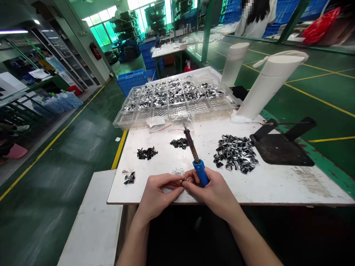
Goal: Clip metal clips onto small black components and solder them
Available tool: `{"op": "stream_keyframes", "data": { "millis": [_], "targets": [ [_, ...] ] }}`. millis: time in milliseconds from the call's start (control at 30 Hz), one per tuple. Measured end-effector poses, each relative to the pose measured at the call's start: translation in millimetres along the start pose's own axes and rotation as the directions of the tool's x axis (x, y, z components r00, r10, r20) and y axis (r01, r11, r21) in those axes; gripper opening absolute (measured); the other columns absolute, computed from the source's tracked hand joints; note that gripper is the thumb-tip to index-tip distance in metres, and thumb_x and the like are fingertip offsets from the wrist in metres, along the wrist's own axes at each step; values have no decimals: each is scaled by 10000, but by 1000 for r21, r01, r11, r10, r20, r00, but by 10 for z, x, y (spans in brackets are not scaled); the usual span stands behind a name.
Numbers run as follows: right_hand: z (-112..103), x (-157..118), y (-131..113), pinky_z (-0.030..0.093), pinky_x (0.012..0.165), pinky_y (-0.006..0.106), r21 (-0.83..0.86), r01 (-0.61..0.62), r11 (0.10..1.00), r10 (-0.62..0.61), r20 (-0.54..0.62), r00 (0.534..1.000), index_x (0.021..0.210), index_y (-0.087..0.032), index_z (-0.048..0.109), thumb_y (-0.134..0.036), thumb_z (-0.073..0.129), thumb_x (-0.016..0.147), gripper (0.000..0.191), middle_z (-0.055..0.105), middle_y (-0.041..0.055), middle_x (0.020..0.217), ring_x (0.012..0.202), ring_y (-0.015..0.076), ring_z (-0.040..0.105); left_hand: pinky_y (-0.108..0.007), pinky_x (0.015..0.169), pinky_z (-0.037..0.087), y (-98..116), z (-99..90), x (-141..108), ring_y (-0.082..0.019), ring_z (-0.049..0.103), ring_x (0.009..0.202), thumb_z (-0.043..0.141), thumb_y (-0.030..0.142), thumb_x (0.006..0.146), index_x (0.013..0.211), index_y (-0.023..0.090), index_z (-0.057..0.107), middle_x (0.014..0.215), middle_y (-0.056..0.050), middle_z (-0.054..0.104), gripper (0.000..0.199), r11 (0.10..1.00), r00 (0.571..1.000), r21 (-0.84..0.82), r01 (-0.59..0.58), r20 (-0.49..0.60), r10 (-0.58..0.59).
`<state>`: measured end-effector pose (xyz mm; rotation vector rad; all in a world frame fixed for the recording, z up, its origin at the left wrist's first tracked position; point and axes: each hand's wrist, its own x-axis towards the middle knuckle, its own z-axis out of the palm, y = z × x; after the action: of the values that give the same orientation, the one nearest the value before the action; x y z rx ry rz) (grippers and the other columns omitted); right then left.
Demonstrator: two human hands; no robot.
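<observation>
Over the white bench — left fingers pinch a tiny dark part, likely light and fiddly, best held by its edges — right hand grips a blue soldering iron.

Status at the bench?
Left hand, right hand pinch small dark part. Right also grips blue-handled soldering iron. Small silver pieces just ahead.

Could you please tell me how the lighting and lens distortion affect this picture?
In the head view, the wide lens bends the yellow floor line and the worktable edge; the windows glare green; the co-worker's head is pixelated; the left hand, right hand and soldering iron look reasonably sharp.
</observation>
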<state>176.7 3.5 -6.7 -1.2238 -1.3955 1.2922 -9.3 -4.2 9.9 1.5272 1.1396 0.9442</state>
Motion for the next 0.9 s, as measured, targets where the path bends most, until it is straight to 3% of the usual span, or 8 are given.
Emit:
{"op": "stream_keyframes", "data": {
  "millis": [167,333,467,600,667,767,833,900],
  "targets": [
    [-18,-4,38,479,618,269,14,-20,1000,20,26,999,772,-200,596,-355,761,803,229,644,-2,731,669,151,593,-231,731,589,23,-12,13,-171,738,775,764,127,812,1054,193,823,843,-50,798,258,995,1000,96,-28,12,27],
    [9,-28,-59,479,506,255,228,-105,968,126,-77,989,761,-219,453,-521,773,797,441,614,-27,646,517,134,591,-245,765,619,-32,-22,31,-187,751,800,820,185,760,985,179,836,863,-60,800,226,992,987,-55,110,-109,-116],
    [60,-51,-148,321,354,189,328,-91,940,164,-202,966,1174,-254,473,-617,602,904,471,521,-103,561,343,81,408,-248,798,632,-89,-38,44,-184,754,802,878,226,695,978,179,836,844,-53,799,289,973,954,-167,162,-226,-198],
    [65,-60,-108,366,391,199,388,39,921,76,-276,958,1497,-346,222,-453,537,965,627,620,-65,723,409,93,437,-234,789,633,-99,-39,43,-174,755,794,882,231,694,979,184,837,836,-49,796,292,965,950,-199,170,-226,-214],
    [54,-63,-60,389,417,211,383,127,915,19,-355,935,1450,-361,320,-359,534,968,528,654,-39,806,443,93,467,-231,786,633,-95,-36,39,-171,755,791,880,231,698,981,185,837,832,-48,794,290,965,952,-200,170,-220,-213],
    [22,-76,1,394,448,229,301,197,933,-63,-404,913,1095,-255,637,-299,526,975,169,680,13,850,489,89,500,-226,778,631,-89,-34,35,-169,753,785,878,229,702,983,186,836,830,-47,792,288,967,955,-192,168,-214,-208],
    [-37,-108,13,411,472,253,249,218,944,-112,-379,919,963,-221,718,-275,517,975,208,710,50,890,543,112,554,-229,778,631,-85,-35,36,-173,754,790,876,233,706,988,186,835,836,-48,793,289,968,955,-186,170,-213,-208],
    [-149,-177,-6,474,551,293,173,266,948,-197,-338,920,1040,-245,762,-251,504,972,266,746,72,988,674,168,645,-237,783,633,-84,-39,40,-180,757,798,874,236,708,991,184,835,841,-51,795,291,967,954,-186,172,-215,-211]
  ]
}}
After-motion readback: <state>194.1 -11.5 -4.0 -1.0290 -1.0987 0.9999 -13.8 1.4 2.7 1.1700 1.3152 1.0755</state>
